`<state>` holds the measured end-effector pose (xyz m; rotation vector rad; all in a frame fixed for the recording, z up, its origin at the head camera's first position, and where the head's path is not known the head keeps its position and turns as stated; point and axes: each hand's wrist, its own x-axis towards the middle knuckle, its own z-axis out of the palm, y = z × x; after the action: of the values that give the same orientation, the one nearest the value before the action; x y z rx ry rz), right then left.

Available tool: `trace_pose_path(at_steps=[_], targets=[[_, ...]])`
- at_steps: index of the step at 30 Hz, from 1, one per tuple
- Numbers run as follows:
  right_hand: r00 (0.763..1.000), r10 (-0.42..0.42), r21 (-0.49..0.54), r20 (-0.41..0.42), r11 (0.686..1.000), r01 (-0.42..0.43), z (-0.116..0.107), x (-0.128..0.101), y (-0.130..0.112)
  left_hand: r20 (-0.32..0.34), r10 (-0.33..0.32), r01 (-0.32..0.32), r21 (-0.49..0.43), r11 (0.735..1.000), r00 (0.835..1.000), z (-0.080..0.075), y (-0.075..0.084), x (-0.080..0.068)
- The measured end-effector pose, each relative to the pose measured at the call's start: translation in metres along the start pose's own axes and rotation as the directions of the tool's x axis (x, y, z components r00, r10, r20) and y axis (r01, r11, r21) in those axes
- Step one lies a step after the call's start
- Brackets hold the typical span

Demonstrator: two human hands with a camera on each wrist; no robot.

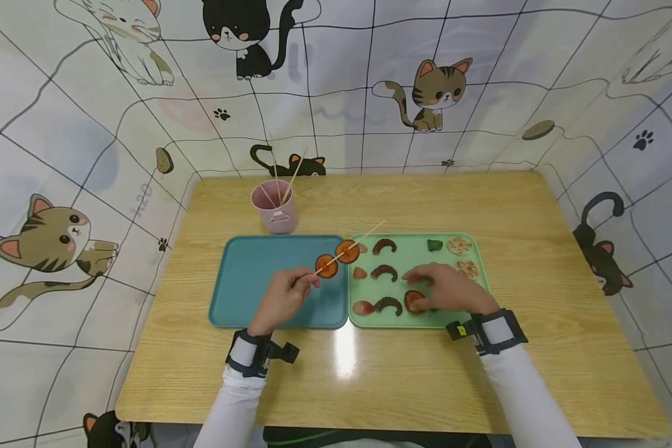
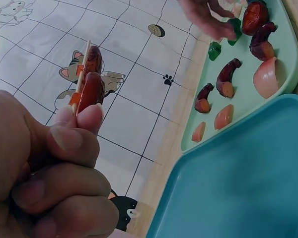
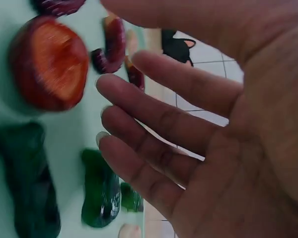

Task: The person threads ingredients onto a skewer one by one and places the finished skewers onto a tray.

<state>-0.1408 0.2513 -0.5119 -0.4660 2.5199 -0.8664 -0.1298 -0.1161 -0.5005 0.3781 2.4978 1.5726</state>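
Note:
My left hand (image 1: 287,295) pinches the lower end of a thin wooden skewer (image 1: 371,231) between thumb and fingertips. Two round reddish-brown pieces (image 1: 328,272) with orange faces are threaded on it, over the seam between the trays. Above the green tray (image 1: 420,325) is my right hand (image 1: 448,287), fingers stretched out and nothing in its grasp. Close by its thumb lies a similar round piece (image 3: 47,64), seen apart from the fingers in the right wrist view. Dark green pieces (image 3: 27,183) lie below the fingertips, and curved dark-red pieces (image 1: 389,305) sit to their left.
A blue tray (image 1: 241,280) adjoins the green one on the left. Behind it stands a pink bucket (image 1: 277,219) with several skewers. Pinkish wedges (image 1: 364,307) and pale round slices (image 1: 459,246) also lie on the green tray. Cat-patterned sheeting (image 1: 336,112) surrounds the wooden table (image 1: 397,386).

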Motion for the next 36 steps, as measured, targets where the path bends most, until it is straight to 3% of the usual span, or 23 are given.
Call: trace_pose_path(at_steps=[6, 11, 15, 20, 23, 26, 31, 33, 36], targets=[[0.998, -0.051, -0.12, 0.038, 0.991, 0.055, 0.007, -0.006, 0.008, -0.01, 0.0, 0.0, 0.012, 1.0, 1.0, 0.002, -0.001, 0.001], [0.997, -0.069, -0.137, 0.014, 0.988, 0.071, 0.013, -0.003, 0.014, -0.011, -0.007, 0.007, 0.023, 1.0, 1.0, 0.003, -0.002, -0.002], [0.995, -0.082, -0.081, -0.058, 0.994, 0.077, 0.016, 0.0, 0.019, -0.014, -0.007, 0.007, 0.03, 1.0, 1.0, 0.003, -0.002, -0.003], [0.978, -0.092, 0.131, -0.188, 0.984, 0.118, 0.011, 0.004, 0.019, -0.018, 0.013, -0.012, 0.046, 0.999, 1.0, 0.002, -0.003, -0.003], [0.964, -0.125, 0.298, -0.236, 0.935, 0.194, 0.005, 0.005, 0.017, -0.02, 0.021, -0.02, 0.043, 0.999, 1.0, 0.003, -0.004, -0.003], [0.951, -0.149, 0.439, -0.27, 0.86, 0.259, -0.001, 0.006, 0.014, -0.019, 0.02, -0.019, 0.042, 0.999, 1.0, 0.004, -0.004, -0.003], [0.93, -0.124, 0.568, -0.345, 0.762, 0.312, -0.009, 0.008, 0.008, -0.017, 0.017, -0.017, 0.044, 0.999, 1.0, 0.005, -0.001, -0.003], [0.921, -0.098, 0.62, -0.377, 0.712, 0.329, -0.011, 0.009, 0.005, -0.016, 0.018, -0.018, 0.041, 0.999, 1.0, 0.006, 0.001, -0.003], [0.906, -0.063, 0.699, -0.418, 0.615, 0.366, -0.013, 0.01, 0.0, -0.01, 0.023, -0.023, 0.027, 0.999, 1.0, 0.008, 0.004, -0.003]])
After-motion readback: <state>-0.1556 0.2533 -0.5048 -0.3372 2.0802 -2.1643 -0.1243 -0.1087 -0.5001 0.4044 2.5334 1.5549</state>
